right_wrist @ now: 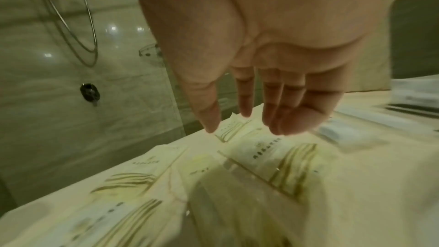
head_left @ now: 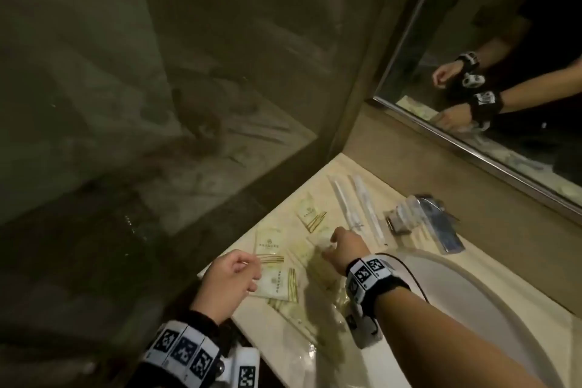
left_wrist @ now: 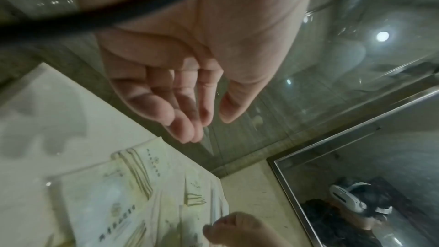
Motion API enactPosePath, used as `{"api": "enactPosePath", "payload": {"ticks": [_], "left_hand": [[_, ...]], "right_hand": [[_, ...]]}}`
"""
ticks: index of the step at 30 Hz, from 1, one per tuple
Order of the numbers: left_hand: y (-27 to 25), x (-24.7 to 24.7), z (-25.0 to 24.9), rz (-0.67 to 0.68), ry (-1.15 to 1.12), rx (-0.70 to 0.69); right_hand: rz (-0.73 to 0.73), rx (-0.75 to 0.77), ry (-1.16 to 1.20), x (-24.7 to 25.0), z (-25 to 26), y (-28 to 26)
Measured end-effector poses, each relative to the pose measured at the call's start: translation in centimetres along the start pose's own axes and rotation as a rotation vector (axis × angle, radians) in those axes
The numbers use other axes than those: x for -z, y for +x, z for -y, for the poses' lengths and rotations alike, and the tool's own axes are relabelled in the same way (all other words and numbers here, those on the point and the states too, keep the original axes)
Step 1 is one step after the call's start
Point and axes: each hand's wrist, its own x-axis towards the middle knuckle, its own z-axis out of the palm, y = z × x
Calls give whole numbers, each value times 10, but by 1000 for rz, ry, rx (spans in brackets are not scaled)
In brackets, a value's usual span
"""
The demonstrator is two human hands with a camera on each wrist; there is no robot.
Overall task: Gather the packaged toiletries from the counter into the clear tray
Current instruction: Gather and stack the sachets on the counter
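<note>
**Both hands loose over the packets**

Neither hand holds anything. In the left wrist view the left hand [left_wrist: 180, 85] hangs with soft, loosely bent fingers and nothing between them. In the right wrist view the right hand [right_wrist: 268, 85] points its fingers down over a packet, with thumb and fingers apart. That picture is blurry, so I cannot tell if the fingertips touch the packet.

The clear tray [head_left: 318, 318] is very hard to see. It shows only as faint shiny edges low in the middle of the head view, under the right wrist, beside the sink [head_left: 491, 299]. Pale shapes lie inside it, but I cannot tell what they are.

Cream packets [head_left: 267, 241] with gold stripes lie flat on the counter [head_left: 267, 334] between the two hands. One more packet [head_left: 310, 214] lies a bit higher in the frame. Two long white wrapped sticks [head_left: 367, 208] lie side by side above the right hand. To their right sits a clear bag [head_left: 406, 214] and a blue flat pack [head_left: 447, 233]; what is in them is too dim to read.

A mirror [head_left: 472, 50] fills the upper right and shows both hands again. A dark glass wall [head_left: 157, 72] fills the left side.
</note>
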Motion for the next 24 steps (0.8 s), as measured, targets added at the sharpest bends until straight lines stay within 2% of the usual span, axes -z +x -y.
{"api": "enactPosePath", "payload": {"ticks": [7,12,15,20,24], "left_hand": [[23,21,9,-16,20,11],[42,22,10,11,45,2],[53,17,10,39,65,7],[68,4,-1,101,53,4],[77,-11,-14,145,21,3]], "right_hand": [[-63,-72,40,-11,39,79],[-110,-128,-61,-18,40,101],[-94,-110,-71,-19,36,107],[-113,-125,169,-4,35,99],[-169,-98,413,12,37,66]]}}
